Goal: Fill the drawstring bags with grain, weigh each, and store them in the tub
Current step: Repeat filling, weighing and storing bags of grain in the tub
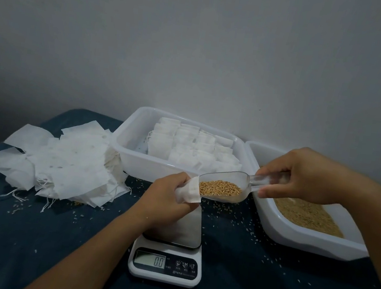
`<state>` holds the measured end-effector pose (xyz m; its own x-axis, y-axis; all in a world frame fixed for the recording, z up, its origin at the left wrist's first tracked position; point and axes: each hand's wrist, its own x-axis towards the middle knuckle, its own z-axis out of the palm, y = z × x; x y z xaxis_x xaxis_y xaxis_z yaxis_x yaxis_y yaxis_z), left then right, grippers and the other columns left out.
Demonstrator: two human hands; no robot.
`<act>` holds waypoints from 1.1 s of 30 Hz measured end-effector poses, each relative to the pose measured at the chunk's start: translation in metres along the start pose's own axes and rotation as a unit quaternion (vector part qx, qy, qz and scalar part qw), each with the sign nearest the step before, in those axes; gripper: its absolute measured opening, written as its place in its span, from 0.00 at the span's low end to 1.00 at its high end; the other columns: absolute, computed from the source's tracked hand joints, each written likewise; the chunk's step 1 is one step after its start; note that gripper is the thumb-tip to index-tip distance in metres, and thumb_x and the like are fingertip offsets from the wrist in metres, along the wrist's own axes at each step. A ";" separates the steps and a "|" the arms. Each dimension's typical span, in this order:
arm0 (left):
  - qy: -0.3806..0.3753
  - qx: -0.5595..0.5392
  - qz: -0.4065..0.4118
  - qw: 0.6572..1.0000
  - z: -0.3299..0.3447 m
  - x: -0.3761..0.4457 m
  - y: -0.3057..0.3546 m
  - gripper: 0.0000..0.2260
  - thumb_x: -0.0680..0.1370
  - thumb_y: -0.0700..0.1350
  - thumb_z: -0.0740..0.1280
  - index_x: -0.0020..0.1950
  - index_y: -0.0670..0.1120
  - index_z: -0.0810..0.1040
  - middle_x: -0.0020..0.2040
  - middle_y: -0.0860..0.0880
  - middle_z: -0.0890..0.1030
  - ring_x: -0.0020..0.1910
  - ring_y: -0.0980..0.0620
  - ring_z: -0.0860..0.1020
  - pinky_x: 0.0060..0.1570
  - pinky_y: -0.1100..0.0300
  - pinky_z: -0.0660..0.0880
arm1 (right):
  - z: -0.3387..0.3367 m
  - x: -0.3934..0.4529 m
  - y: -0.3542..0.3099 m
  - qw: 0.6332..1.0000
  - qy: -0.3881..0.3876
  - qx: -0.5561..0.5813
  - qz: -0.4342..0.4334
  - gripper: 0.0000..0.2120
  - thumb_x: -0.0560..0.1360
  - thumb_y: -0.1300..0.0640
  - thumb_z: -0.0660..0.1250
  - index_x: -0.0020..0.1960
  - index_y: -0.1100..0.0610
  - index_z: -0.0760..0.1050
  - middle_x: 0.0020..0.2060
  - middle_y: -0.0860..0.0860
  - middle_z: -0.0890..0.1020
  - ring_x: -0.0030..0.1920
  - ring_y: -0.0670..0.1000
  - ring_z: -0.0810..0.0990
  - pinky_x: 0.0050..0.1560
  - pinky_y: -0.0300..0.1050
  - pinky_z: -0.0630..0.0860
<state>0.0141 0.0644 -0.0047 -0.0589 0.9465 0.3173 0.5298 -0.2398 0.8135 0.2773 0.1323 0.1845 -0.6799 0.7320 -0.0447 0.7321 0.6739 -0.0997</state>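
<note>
My left hand (165,197) grips a small white drawstring bag (189,192) above the scale (167,257), its mouth turned toward the scoop. My right hand (301,176) holds the handle of a clear plastic scoop (228,178) loaded with brown grain (220,188); the scoop's lip touches the bag's opening. The scale's display reads 0.0 and its steel platform is bare. Behind, a white tub (134,158) holds several filled bags (192,144) standing in rows. To the right, another white tub (305,239) contains loose grain (308,215).
A heap of flat unfilled white bags (61,163) with loose strings lies at the left on the dark blue cloth (27,232). Spilled grains dot the cloth around the scale and tubs. A grey wall rises right behind the tubs.
</note>
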 end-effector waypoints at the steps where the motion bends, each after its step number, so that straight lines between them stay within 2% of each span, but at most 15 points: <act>1: -0.001 -0.001 0.000 1.000 0.000 0.000 0.000 0.10 0.75 0.50 0.76 0.52 0.52 0.79 0.47 0.56 0.83 0.46 0.58 0.80 0.44 0.61 0.76 | -0.002 0.000 -0.001 1.000 -0.001 -0.001 0.001 0.20 0.62 0.28 0.73 0.52 0.31 0.83 0.39 0.26 0.80 0.41 0.33 0.79 0.36 0.30 0.69; 4: 0.000 -0.012 0.001 1.000 0.001 0.000 0.000 0.09 0.75 0.51 0.76 0.52 0.53 0.79 0.47 0.56 0.83 0.45 0.58 0.80 0.42 0.65 0.74 | -0.006 0.000 -0.003 1.000 -0.006 0.003 0.009 0.21 0.61 0.27 0.72 0.51 0.31 0.83 0.39 0.27 0.81 0.41 0.34 0.79 0.38 0.34 0.70; 9: 0.002 -0.032 0.000 0.999 0.002 0.000 -0.002 0.08 0.75 0.51 0.76 0.49 0.53 0.79 0.45 0.56 0.83 0.44 0.57 0.80 0.40 0.65 0.73 | -0.012 0.002 -0.009 1.000 -0.020 -0.006 0.007 0.20 0.60 0.26 0.71 0.50 0.29 0.81 0.39 0.28 0.82 0.41 0.35 0.80 0.38 0.35 0.71; 20: -0.001 -0.047 0.006 0.999 0.002 0.000 -0.003 0.08 0.75 0.52 0.75 0.46 0.56 0.77 0.43 0.60 0.81 0.40 0.60 0.77 0.37 0.71 0.71 | -0.022 0.003 -0.017 0.999 -0.030 -0.030 0.007 0.28 0.57 0.24 0.67 0.54 0.31 0.83 0.39 0.27 0.81 0.42 0.33 0.79 0.39 0.36 0.71; 33: 0.004 -0.051 0.006 0.999 0.002 0.000 -0.003 0.08 0.74 0.52 0.75 0.44 0.58 0.76 0.42 0.62 0.81 0.40 0.62 0.78 0.37 0.73 0.71 | -0.021 -0.003 -0.013 1.000 -0.018 -0.018 0.016 0.26 0.57 0.23 0.67 0.52 0.29 0.82 0.39 0.28 0.81 0.42 0.33 0.79 0.38 0.35 0.70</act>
<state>0.0144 0.0661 -0.0083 -0.0594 0.9416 0.3313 0.4412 -0.2730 0.8549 0.2707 0.1238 0.2069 -0.6567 0.7495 -0.0841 0.7541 0.6538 -0.0626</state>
